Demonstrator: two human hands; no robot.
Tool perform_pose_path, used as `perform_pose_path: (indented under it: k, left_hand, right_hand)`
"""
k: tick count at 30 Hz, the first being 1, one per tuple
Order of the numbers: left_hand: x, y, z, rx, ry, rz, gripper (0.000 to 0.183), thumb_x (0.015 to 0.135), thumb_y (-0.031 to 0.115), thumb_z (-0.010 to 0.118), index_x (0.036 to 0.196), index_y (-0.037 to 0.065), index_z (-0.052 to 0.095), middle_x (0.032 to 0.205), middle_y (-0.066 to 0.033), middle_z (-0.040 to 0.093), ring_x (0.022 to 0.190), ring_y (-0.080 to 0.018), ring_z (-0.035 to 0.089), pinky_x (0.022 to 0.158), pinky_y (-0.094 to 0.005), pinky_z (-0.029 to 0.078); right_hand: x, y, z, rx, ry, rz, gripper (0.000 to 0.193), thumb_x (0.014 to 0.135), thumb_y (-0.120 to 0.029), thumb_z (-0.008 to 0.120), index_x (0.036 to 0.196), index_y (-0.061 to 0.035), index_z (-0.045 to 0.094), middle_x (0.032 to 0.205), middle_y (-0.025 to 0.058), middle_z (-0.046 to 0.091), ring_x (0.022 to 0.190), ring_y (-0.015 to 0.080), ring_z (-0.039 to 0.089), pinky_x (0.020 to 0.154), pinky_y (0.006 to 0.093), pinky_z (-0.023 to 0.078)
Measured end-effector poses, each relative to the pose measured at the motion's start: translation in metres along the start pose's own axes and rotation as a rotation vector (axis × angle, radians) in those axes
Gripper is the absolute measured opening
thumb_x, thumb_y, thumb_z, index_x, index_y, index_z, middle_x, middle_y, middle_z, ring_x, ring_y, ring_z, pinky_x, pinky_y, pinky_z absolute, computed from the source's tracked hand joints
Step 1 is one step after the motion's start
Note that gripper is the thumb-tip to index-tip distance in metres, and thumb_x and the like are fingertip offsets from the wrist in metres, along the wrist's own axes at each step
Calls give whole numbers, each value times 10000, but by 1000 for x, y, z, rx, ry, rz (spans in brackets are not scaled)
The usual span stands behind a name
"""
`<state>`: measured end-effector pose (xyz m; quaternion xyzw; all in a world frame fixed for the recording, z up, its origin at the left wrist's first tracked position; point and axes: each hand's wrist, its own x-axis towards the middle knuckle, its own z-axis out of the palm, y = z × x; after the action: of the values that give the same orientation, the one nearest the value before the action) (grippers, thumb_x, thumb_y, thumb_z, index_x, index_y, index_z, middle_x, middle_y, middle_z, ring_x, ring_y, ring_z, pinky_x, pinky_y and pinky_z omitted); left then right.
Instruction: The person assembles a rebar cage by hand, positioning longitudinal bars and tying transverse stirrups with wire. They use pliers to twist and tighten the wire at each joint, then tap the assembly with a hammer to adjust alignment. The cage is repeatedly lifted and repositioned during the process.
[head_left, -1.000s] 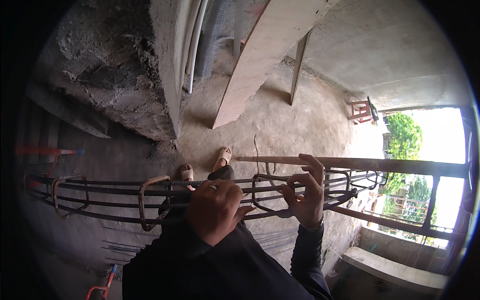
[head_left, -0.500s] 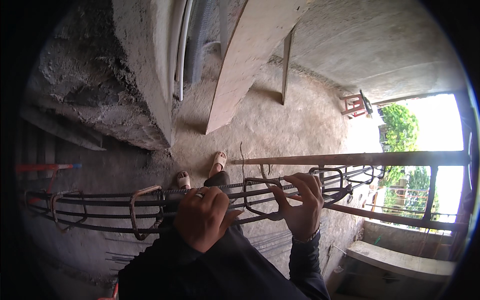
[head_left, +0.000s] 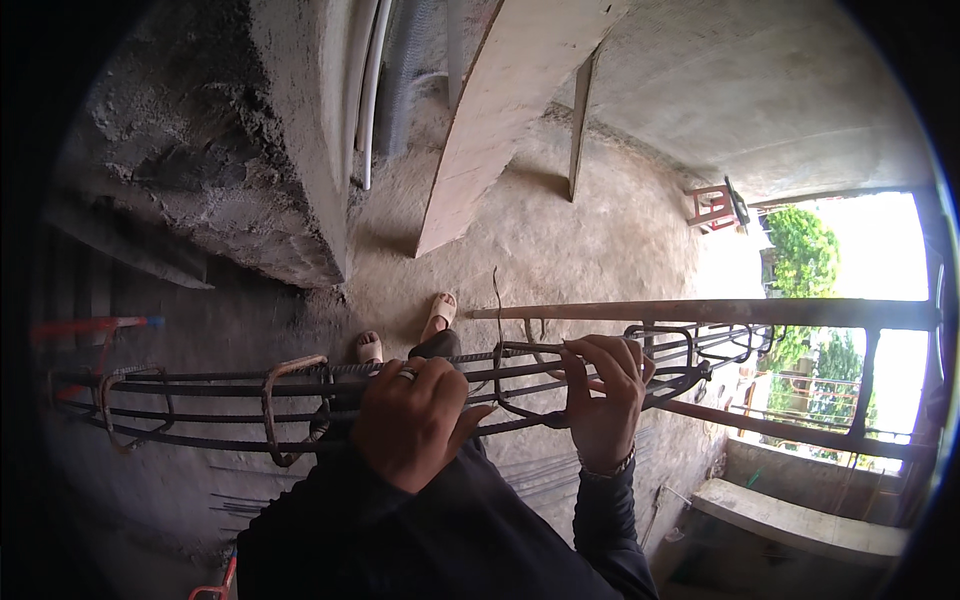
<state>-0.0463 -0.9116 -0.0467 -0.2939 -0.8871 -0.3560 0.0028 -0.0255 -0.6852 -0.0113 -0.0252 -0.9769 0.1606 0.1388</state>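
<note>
Left hand [head_left: 412, 420]'s curled round the bars [head_left: 225, 390], right hand [head_left: 608, 400]'s half-closed at that metal loop [head_left: 498, 378] (can't tell if gripping), so a loose hold could let it skew.

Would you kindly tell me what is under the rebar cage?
Through the rebar cage, concrete floor and part of a rusty metal frame show beneath; whatever the left hand covers cannot be seen.

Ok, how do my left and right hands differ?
Your left hand shows a ring; your right hand shows none, but a bracelet circles its wrist. The left hand curls over steel bars, knuckles up; the right hand has thumb and fingertips at a steel hoop. Both have dark sleeves.
</note>
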Motion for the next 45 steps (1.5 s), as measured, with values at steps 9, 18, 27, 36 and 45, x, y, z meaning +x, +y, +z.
perform_pose_path:
  k: [9,18,27,36,45]
  left_hand:
    - [-1,-1,4,-44,0,-31,406,895,377,751,870,1,599,855,-135,602,811,-327,644,749,-433,502]
    - [7,8,5,14,-20,-16,417,924,411,712,842,33,557,874,-135,600,800,-341,630,747,-466,474]
    - [5,11,6,54,-109,-114,467,911,428,720,794,15,536,910,-164,615,823,-389,618,743,-485,458]
    - [5,9,5,83,-137,-120,510,931,482,687,746,44,504,865,-136,593,774,-374,615,726,-479,463]
    - [6,0,7,-1,-18,19,445,904,396,753,764,36,533,826,-107,587,739,-308,615,697,-444,457]
  right_hand:
    - [3,6,-3,-47,5,-163,92,852,-99,759,943,-97,752,994,0,704,1036,211,604,970,390,330]
    - [-1,10,-1,255,-27,106,98,910,-141,689,971,-70,713,973,46,678,1048,238,574,956,390,316]
    - [0,23,8,419,-83,265,193,993,-213,609,961,-78,743,1186,35,644,1253,224,455,1011,427,286]
    - [8,30,14,391,-240,331,276,963,-297,605,832,-131,783,933,28,736,1049,216,635,950,391,327]
    - [10,20,-31,273,-48,165,193,924,-145,709,1035,11,690,1032,169,675,967,350,666,818,419,536]
